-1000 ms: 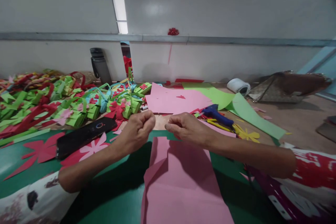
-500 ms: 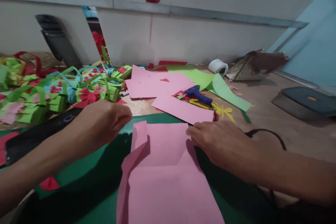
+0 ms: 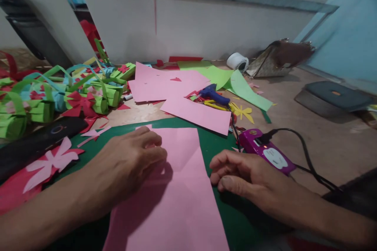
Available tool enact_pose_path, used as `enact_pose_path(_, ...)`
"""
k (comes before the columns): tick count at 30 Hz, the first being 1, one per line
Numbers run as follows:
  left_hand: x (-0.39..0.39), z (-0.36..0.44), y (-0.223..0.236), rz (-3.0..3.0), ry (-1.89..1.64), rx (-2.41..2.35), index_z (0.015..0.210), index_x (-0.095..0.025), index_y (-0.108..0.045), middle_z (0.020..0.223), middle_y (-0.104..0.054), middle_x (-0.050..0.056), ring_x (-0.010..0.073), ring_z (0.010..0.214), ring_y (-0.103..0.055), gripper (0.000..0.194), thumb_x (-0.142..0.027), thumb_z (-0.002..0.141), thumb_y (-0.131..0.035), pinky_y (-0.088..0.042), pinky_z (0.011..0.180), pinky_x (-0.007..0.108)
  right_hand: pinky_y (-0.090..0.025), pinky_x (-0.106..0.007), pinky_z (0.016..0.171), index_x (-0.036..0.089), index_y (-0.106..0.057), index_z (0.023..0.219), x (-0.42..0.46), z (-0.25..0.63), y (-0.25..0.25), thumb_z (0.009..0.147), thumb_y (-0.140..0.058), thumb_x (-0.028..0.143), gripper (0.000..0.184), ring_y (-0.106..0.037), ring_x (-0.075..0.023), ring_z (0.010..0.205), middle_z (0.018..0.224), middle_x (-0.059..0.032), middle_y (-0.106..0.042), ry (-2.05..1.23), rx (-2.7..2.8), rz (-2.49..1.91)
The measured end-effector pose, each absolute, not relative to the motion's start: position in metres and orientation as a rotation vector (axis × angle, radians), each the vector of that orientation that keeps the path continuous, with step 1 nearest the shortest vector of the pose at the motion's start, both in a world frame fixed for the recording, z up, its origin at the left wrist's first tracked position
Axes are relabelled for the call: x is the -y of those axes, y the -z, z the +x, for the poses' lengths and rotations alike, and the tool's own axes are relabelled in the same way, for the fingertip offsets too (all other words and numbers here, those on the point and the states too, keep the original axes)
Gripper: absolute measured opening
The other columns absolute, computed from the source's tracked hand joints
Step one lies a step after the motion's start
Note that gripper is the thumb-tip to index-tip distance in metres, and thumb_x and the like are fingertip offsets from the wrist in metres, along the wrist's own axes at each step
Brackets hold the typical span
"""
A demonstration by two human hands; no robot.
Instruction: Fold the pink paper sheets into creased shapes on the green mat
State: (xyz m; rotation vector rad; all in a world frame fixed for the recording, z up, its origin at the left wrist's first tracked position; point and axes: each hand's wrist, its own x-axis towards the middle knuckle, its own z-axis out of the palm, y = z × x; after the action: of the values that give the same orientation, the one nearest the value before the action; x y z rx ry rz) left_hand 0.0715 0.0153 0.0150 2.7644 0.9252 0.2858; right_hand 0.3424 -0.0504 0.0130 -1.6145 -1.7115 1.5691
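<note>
A creased sheet of pink paper [image 3: 179,204] lies lengthwise before me on a green board [image 3: 209,145]. My left hand [image 3: 129,160] is over its upper left part, with bent fingers drawn together and a shadow below them. The fingertips point down at the sheet; whether they pinch its left flap is hidden. Just off the sheet's right edge, my right hand [image 3: 235,172] rests by the board with loosely curved fingers, the thumb apart and nothing between them.
A purple power strip [image 3: 265,151] with a plugged-in black cable is beyond my right hand. Farther back are a blue glue gun [image 3: 213,94], pink sheets [image 3: 197,113] and green paper [image 3: 250,90]. Small green paper baskets [image 3: 108,98], a black phone [image 3: 44,135] and pink paper flowers [image 3: 51,162] lie left.
My left hand has moved right and down, onto the pink sheet's left side. My right hand has let go of the sheet's upper right edge and drawn nearer me. The view has tilted downward.
</note>
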Motion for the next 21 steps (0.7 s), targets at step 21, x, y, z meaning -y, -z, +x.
enact_pose_path(21,-0.011,0.088,0.003,2.63,-0.002,-0.975,0.075,-0.019,-0.069,0.083,-0.064,0.006,0.0196,0.078,-0.056,0.029,-0.02,0.092,-0.045,-0.038,0.065,0.03,-0.044,-0.023,0.067,0.021,-0.062,0.099,0.065,0.32,-0.015,0.083,-0.06,0.027,0.018,-0.056,-0.0134,0.077,0.087,-0.0004,-0.063,-1.801,1.587,-1.586)
